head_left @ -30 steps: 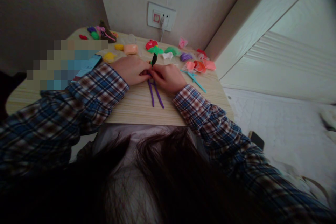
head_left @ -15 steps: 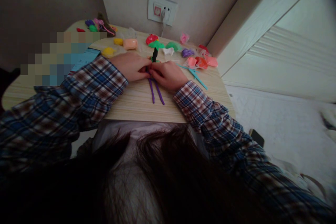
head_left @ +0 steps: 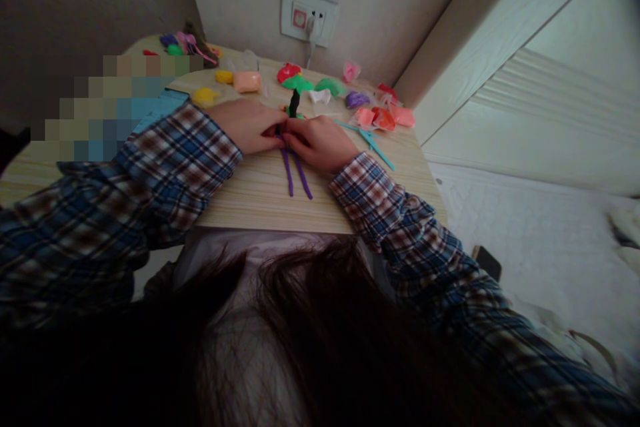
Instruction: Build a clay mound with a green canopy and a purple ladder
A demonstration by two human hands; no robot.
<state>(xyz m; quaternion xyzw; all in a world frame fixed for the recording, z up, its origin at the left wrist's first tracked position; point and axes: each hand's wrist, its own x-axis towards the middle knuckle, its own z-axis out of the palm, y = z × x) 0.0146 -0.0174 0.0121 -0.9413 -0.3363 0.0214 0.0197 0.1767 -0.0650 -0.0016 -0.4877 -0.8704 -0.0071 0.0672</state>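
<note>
Since the loose ends of the purple strips (head_left: 303,178) point at the near edge of the bench (head_left: 240,209), left hand (head_left: 247,127) and right hand (head_left: 324,143) can work the tops mid-bench, each grip pinched nearly closed on them, fingers hiding exactly where. Packs (head_left: 247,82) line the far edge, probably for elbow room

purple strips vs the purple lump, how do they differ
The purple strips are long and thin; the purple lump is short and chunky. The strips extend from between the left hand and right hand; the lump lies apart, nearer the wall. Both are purple.
</note>
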